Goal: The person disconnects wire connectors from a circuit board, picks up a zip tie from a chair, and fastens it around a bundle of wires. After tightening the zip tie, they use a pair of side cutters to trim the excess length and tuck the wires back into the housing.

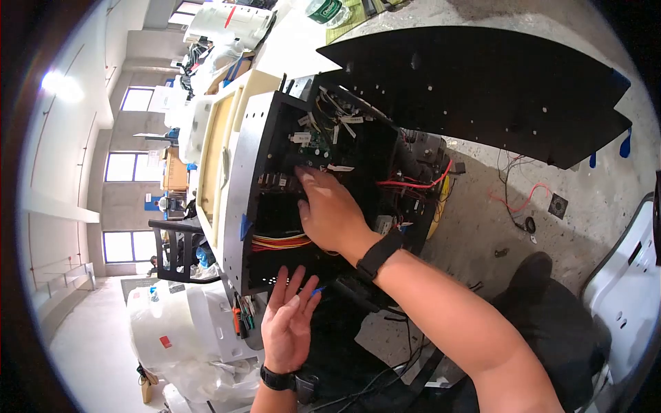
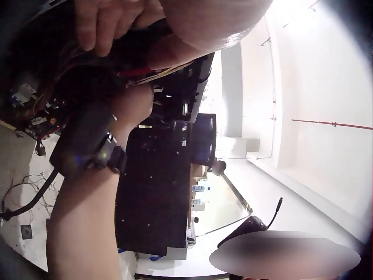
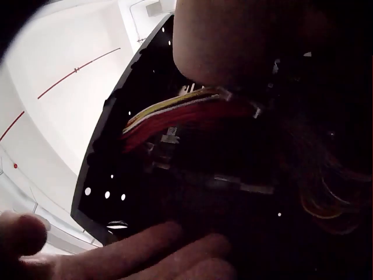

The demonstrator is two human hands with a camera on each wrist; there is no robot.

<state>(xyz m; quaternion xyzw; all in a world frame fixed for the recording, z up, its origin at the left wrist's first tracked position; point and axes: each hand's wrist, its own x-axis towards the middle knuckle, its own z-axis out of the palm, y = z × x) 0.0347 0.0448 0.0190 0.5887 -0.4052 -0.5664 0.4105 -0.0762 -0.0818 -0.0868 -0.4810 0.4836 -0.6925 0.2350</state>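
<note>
A black metal case stands opened, with a green circuit board, white-tagged cables and a red-and-yellow wire bundle inside. My right hand reaches into it, back of the hand showing, fingertips right at the parts beside the board; the fingertips' grip is hidden. Lower down, my left hand is held palm up with loosely extended fingers by the case's near end, nothing in its palm. In the right wrist view the wire bundle passes under my right hand, and the left fingers show below.
A large black panel juts out beside the case. Red cables hang at its side. Loose wires lie on the grey floor. Nearby are a white chair, a black chair and screwdrivers. A plastic bottle lies beyond.
</note>
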